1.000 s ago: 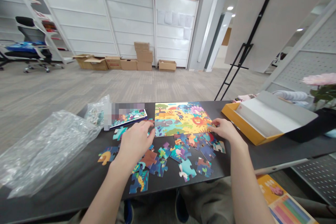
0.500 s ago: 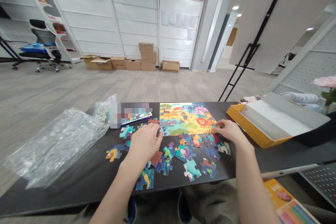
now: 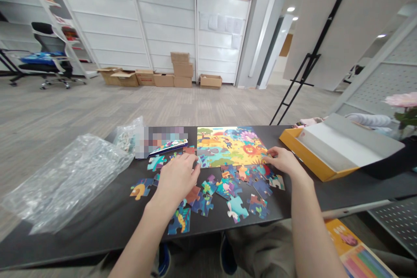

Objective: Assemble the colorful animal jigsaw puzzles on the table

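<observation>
A partly joined colourful jigsaw (image 3: 231, 145) lies on the black table (image 3: 97, 221). Several loose pieces (image 3: 236, 208) are scattered in front of it. My left hand (image 3: 177, 178) rests palm down over loose pieces, its fingertips pinched at the jigsaw's lower left corner on a small piece I can barely see. My right hand (image 3: 283, 160) rests at the jigsaw's lower right corner, fingers curled against its edge and the pieces there.
A crumpled clear plastic bag (image 3: 65, 178) lies at the left. A smaller bag with pieces (image 3: 127, 137) and a picture card (image 3: 167, 147) sit behind my left hand. An open yellow box (image 3: 335, 145) stands at the right. An easel (image 3: 302, 65) stands beyond the table.
Both hands stay at the jigsaw's lower corners. My left fingertips have crept slightly toward the left corner. The camera has shifted a little.
</observation>
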A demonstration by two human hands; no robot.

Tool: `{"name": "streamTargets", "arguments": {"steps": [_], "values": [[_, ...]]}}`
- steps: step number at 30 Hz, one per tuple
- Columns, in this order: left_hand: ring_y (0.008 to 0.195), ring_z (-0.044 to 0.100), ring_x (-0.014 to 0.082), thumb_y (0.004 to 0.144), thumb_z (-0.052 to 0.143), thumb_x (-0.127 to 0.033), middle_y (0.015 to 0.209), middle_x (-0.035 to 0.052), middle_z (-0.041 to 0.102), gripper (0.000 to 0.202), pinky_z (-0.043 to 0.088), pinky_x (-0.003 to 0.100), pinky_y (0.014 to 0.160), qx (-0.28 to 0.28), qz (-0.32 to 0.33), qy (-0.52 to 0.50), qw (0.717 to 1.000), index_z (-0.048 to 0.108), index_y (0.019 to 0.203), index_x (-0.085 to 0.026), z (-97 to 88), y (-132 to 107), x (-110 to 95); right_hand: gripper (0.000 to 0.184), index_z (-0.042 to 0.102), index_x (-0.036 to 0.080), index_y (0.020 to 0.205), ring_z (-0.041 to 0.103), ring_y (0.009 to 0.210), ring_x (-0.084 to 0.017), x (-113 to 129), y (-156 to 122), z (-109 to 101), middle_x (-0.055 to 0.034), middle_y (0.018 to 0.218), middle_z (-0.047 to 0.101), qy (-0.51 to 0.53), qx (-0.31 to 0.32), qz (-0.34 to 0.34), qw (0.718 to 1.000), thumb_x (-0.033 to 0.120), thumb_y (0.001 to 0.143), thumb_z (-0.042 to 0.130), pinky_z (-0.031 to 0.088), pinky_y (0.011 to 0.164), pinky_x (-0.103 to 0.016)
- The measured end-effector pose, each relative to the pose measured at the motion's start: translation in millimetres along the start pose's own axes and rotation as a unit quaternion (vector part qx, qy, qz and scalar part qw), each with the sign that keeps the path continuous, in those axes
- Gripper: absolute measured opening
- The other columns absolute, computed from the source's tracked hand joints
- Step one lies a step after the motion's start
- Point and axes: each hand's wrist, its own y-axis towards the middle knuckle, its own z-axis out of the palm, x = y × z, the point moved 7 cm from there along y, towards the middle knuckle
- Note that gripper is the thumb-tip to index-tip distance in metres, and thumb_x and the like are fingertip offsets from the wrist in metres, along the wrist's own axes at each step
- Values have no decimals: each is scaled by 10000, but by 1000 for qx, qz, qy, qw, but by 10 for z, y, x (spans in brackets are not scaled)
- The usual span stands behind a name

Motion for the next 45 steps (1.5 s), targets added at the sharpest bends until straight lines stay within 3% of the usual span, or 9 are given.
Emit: {"name": "streamTargets", "arguments": {"steps": [8,12,18,22,26,32,37,45], "values": [[1067,687,253,969,480,-303,1149,67,738,250,527,329,823,8,13,16,1000,691,1080,-227,97,-8,118,303,729,182,982,706,842,-232,15,-204,-326,-98,997,768,54,-8,-4,999,425,810,671,512,752,-301],[1054,692,258,971,475,-306,1140,72,739,260,529,333,816,22,4,15,1000,691,1092,-226,94,21,110,276,723,195,909,700,803,-222,48,-381,-427,-87,937,764,85,37,-20,996,433,770,702,515,693,-282],[1003,701,260,974,479,-296,1113,74,739,245,523,346,804,41,43,-15,998,680,1086,-211,150,56,-35,297,731,193,906,703,803,-221,70,-441,-239,-75,888,756,97,115,-30,988,387,686,781,524,688,-274],[898,706,213,937,561,-324,1037,39,755,220,510,298,768,103,116,-107,982,685,1094,-234,227,38,-184,258,735,195,869,704,802,-219,148,-451,-178,-70,873,758,93,138,-43,985,361,680,794,529,700,-274],[879,698,207,903,598,-335,950,16,756,181,493,273,720,148,131,-163,967,704,1023,-250,253,22,-232,239,733,196,906,697,775,-206,382,-507,-199,-61,860,758,99,147,-79,981,341,719,764,525,693,-270],[924,692,223,916,603,-367,985,27,752,196,498,305,790,130,118,-152,973,704,1033,-246,248,51,-176,187,725,201,907,686,766,-194,746,-562,-134,-49,845,754,71,160,-116,978,274,736,742,504,680,-258],[952,693,230,920,600,-336,1017,39,750,181,507,306,796,134,119,-140,974,697,1036,-236,260,34,-155,273,715,202,920,677,819,-210,982,-596,-12,-58,954,752,31,161,-136,977,372,716,782,461,653,-259],[961,694,230,931,600,-309,1036,49,742,168,513,317,814,111,129,-113,979,686,1047,-222,231,23,-140,341,710,204,952,676,906,-248,1086,-592,144,-80,1012,743,-22,153,-151,976,328,655,823,445,694,-271]]}}
